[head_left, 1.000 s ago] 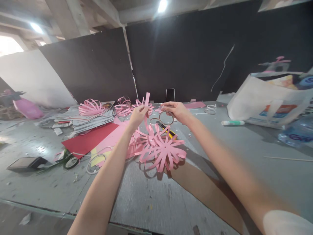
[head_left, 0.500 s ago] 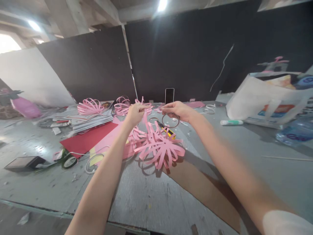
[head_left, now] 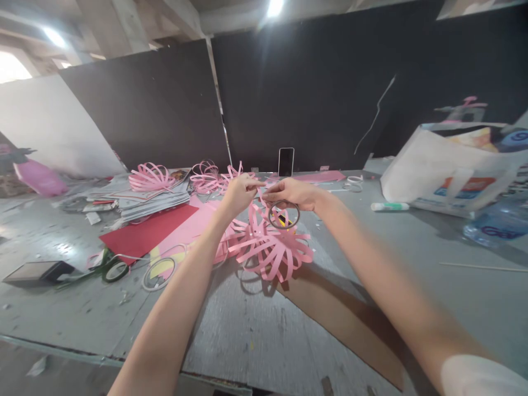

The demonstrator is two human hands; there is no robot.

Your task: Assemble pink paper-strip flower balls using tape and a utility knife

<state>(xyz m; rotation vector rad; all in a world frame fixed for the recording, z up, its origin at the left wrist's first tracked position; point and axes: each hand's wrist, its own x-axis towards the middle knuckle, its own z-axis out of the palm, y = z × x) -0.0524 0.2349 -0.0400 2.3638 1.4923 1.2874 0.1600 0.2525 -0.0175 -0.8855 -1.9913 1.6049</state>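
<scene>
My left hand (head_left: 240, 193) is closed in a pinch on a pink paper strip (head_left: 260, 193) above the middle of the table. Close by on its right, my right hand (head_left: 297, 194) pinches with thumb and forefinger, and a thin ring that looks like a roll of tape (head_left: 284, 228) hangs from it. Beneath both hands spreads a pink paper-strip ball (head_left: 278, 254), its loops fanned out. A yellow and black tool (head_left: 281, 220), perhaps a cutter, lies behind the ring, partly hidden. The fingertips nearly meet, so exactly what they touch there is unclear.
A brown cardboard strip (head_left: 342, 324) runs towards the front right. Left are red paper (head_left: 148, 234), scissors with dark handles (head_left: 115, 270) and a paper stack (head_left: 157, 203) topped by a pink strip ball (head_left: 151, 177). A phone (head_left: 286, 162) leans at the back; a white bag (head_left: 433, 170) stands right.
My right hand has moved left and slightly down with the ring, closer to my left hand. My left hand has shifted slightly right and down. The strip ball looks more spread out.
</scene>
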